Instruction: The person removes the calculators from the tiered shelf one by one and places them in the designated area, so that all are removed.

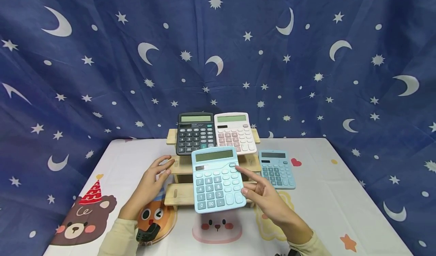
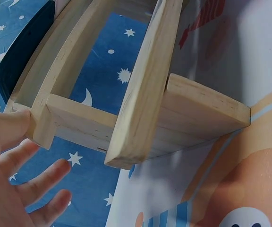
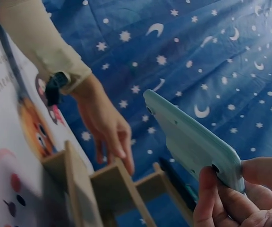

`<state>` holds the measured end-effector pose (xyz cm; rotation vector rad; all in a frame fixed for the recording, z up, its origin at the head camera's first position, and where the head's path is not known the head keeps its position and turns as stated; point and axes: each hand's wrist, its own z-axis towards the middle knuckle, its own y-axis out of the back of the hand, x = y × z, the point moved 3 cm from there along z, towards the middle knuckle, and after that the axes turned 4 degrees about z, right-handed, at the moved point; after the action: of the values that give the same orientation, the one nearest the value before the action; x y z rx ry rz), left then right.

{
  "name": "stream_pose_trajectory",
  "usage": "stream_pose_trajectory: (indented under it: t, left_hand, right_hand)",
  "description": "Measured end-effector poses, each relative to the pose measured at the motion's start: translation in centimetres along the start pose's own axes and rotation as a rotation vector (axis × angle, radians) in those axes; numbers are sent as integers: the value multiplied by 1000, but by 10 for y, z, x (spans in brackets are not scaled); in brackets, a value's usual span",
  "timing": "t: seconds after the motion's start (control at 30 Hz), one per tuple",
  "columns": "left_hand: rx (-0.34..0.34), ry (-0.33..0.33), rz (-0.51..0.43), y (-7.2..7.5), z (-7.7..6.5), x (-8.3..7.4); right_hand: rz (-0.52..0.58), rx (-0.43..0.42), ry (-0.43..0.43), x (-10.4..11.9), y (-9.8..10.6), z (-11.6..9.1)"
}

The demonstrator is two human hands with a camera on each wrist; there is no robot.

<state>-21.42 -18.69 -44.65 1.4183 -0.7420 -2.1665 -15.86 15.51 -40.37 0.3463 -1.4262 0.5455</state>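
The person's right hand (image 1: 267, 195) pinches a light blue calculator (image 1: 218, 180) by its right edge, holding it raised over the near side of a tiered wooden rack (image 1: 178, 195); the left hand (image 1: 151, 180), fingers spread, touches the rack's left end with its thumb; on the rack's far part a black calculator (image 1: 196, 135) leans left of a white-and-pink calculator (image 1: 235, 133); a second blue calculator (image 1: 277, 169) lies on the surface (image 1: 313, 203), just right of the rack.

We log staged tabletop set; home or studio, we cannot tell. Blue backdrop cloth (image 1: 235, 97), moon-and-star print, creased, hung close behind. White table cover (image 1: 316, 203), cartoon bear (image 1: 81, 222) printed on. Wooden rack (image 1: 185, 195), tiered, display-fashion.
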Motion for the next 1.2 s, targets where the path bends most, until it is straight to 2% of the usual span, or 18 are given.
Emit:
stream_pose_trajectory:
  t: [0.17,0.5,1.0,1.2]
  left_hand:
    - [-5,6,1,-1,1,0]
    - [3,26,6,-3,0,0]
    - [-8,8,7,-1,1,-1]
    - [-9,9,7,0,0,-1]
  right_hand:
    - [-38,-34,43,6,15,-6]
    - [-34,-55,70,18,43,-15]
    - [-71,-132,174,33,75,-25]
    - [-45,-181,197,37,88,-29]
